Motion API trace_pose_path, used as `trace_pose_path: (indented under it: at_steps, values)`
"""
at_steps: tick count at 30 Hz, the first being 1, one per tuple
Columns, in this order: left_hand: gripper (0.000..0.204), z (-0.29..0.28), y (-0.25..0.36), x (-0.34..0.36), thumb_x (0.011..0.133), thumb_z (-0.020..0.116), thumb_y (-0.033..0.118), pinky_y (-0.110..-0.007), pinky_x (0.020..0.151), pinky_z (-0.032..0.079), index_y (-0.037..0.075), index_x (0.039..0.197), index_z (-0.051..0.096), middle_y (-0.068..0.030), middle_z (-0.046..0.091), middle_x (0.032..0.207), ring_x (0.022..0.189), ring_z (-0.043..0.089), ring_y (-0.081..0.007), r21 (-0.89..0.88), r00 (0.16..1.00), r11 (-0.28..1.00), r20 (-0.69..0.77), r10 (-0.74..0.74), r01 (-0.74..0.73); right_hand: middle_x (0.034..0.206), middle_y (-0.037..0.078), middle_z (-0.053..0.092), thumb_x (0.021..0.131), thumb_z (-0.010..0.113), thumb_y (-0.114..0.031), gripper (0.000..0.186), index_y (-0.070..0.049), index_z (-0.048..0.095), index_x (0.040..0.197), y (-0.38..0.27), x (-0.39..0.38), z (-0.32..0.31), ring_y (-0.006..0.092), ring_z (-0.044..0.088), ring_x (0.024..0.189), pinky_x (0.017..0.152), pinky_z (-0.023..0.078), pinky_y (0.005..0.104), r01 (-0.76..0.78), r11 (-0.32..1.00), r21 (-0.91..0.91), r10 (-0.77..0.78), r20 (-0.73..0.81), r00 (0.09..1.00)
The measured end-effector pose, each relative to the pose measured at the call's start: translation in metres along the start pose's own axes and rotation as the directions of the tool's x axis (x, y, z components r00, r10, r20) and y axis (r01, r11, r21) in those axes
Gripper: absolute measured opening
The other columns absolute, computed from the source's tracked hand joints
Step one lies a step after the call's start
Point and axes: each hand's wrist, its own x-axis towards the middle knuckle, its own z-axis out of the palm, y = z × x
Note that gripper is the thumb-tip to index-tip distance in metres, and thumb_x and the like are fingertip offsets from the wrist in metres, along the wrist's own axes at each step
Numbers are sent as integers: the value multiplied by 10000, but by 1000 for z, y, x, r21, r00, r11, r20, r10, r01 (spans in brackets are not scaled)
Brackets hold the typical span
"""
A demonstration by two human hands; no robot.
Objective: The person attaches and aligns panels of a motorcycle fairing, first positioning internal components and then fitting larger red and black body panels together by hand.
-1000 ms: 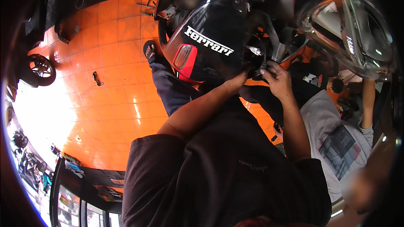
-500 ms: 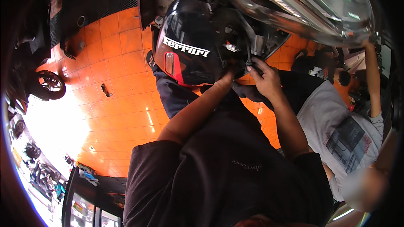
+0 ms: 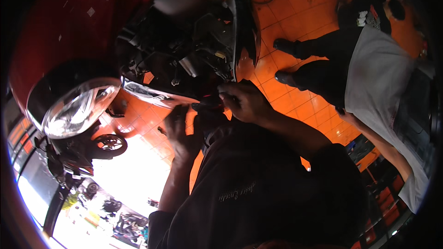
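Observation:
My right hand (image 3: pixel 244 100) is closed, fingertips pinched together at the lower edge of the exposed dark works (image 3: pixel 189 60) of a motorbike-like machine. What the fingertips hold is hidden in shadow. My left hand (image 3: pixel 181 133) is raised to the left of it, thumb and fingers apart, just below a pale panel strip (image 3: pixel 157 96) with lettering. I cannot tell whether it touches the strip. Cables, connectors and a grey cylinder (image 3: pixel 189 66) show inside the works. A dark red body panel (image 3: pixel 69 23) with a clear headlight (image 3: pixel 80 108) fills the upper left.
A person in a grey shirt (image 3: pixel 374 74) and dark trousers stands at the right, with one arm hanging down. Orange tiles (image 3: pixel 281 97) cover the floor. A loose wheel (image 3: pixel 110 144) lies at the left, and several motorbikes (image 3: pixel 122 219) stand beyond in bright light.
My view has swung, so the headlight now sits at the left instead of the upper right. My left hand, partly hidden before, now shows apart from the works. The right hand stays pinched.

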Motion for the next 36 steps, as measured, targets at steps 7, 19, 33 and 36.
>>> trace_pose_path:
  at_steps: [7,19,33,36]
  values:
    - [957,-1,-23,60,814,749,229,-494,1122,287,86,1512,109,-195,131,1551,1396,253,-363,-19,884,906,-213,-416,422,1170,127,599,960,507,-246,320,-23,568,1182,71,16,116,204,596,995,832,485,334,-327,791,518,291,151,945]
    - [837,18,-39,33,808,755,279,-526,1099,276,67,1463,279,-238,208,1518,1401,232,-393,213,908,883,-67,-414,418,1341,107,491,892,641,-290,561,-83,413,1361,63,61,102,210,486,1199,976,430,355,-410,434,802,19,446,895]
    - [835,15,-30,39,811,735,275,-550,1121,221,133,1486,264,-257,115,1537,1428,158,-410,262,940,904,-53,-337,339,1430,95,433,879,687,-251,674,-92,351,1442,50,67,90,225,447,1294,1044,413,370,-325,694,643,43,413,910]
    - [834,15,-32,37,812,735,273,-556,1118,223,134,1486,266,-251,129,1537,1430,156,-409,276,949,908,-78,-307,316,1424,97,438,882,680,-250,662,-91,356,1437,52,66,92,227,451,1289,1042,414,372,-330,683,652,40,417,908]
